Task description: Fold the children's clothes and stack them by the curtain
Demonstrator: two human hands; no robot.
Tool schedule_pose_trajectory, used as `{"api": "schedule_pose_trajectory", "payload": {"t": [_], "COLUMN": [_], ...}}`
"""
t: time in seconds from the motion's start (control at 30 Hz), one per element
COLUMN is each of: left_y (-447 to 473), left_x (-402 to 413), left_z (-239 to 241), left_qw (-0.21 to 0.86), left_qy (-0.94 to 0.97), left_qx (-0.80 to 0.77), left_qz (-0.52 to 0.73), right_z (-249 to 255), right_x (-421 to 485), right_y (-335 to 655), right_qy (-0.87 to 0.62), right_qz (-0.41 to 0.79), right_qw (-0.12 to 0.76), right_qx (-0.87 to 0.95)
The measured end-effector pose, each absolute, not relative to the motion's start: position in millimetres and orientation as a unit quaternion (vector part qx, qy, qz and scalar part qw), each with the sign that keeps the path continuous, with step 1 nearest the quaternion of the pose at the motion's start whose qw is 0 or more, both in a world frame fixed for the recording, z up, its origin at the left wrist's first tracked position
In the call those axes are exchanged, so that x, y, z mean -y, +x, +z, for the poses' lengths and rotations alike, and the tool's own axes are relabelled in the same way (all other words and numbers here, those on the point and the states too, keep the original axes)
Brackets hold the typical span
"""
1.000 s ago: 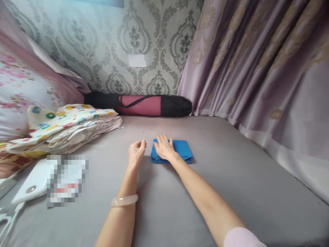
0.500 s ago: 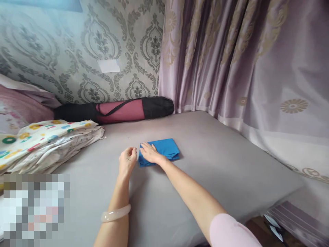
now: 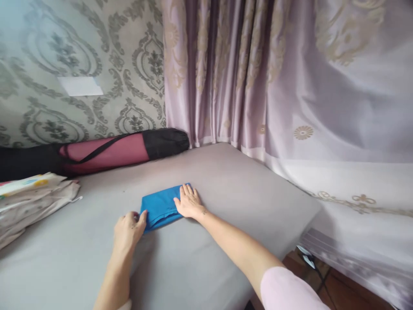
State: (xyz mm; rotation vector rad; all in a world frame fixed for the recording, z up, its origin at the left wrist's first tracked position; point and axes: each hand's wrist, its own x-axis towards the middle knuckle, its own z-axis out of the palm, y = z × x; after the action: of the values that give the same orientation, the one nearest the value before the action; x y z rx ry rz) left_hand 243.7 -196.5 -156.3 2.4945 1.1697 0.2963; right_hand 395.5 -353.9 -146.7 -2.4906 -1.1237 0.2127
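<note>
Nearest, a pink sleeve (image 3: 287,288) covers the top of the person's right arm, which slants in toward the folded blue cloth (image 3: 161,204). The left hand (image 3: 128,228) is half open, fingers curled, its thumb meeting the cloth's left edge; half a second ago it hung just beside the cloth without touching, and whether it pinches the edge now cannot be told. The right hand (image 3: 189,202) is open and flat, palm down, gripping nothing; it lay on the left part of the cloth before and has gone across to the right end. The cloth therefore sits between the two hands, on the grey sheet (image 3: 245,198), with a loose fold gaping slightly along the side that faces the person. In the handling of the cloth, this shift appears to mean that it is steadied from both ends instead of under one palm, its middle left uncovered; the right hand may have smoothed the top on its way, though the gaping fold is not flattened. The view has swung right too, so the pile of printed fabric (image 3: 38,202), left of the left hand, is largely cut off. Beyond both hands and well apart from them, the long black and dark pink bag (image 3: 125,153) lies along the patterned wall (image 3: 64,47), while past the right hand the lilac curtain (image 3: 219,73) hangs to the sheet's far edge
</note>
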Motion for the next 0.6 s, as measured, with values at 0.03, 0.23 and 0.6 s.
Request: {"api": "schedule_pose_trajectory", "payload": {"t": [0.03, 0.23, 0.6], "left_y": [244, 246, 261], "left_x": [195, 189, 184], "left_z": [-155, -148, -144], "left_qw": [0.181, 0.163, 0.180], "left_qy": [0.888, 0.889, 0.889], "left_qx": [-0.413, -0.427, -0.421], "left_qz": [0.092, 0.026, 0.022], "right_z": [-143, -114, -102], "right_x": [355, 382, 403], "right_y": [398, 417, 420], "right_qy": [-0.886, -0.915, -0.921], "right_qz": [0.093, 0.076, 0.147], "right_qw": [0.212, 0.275, 0.221], "right_qx": [0.401, 0.287, 0.283]}}
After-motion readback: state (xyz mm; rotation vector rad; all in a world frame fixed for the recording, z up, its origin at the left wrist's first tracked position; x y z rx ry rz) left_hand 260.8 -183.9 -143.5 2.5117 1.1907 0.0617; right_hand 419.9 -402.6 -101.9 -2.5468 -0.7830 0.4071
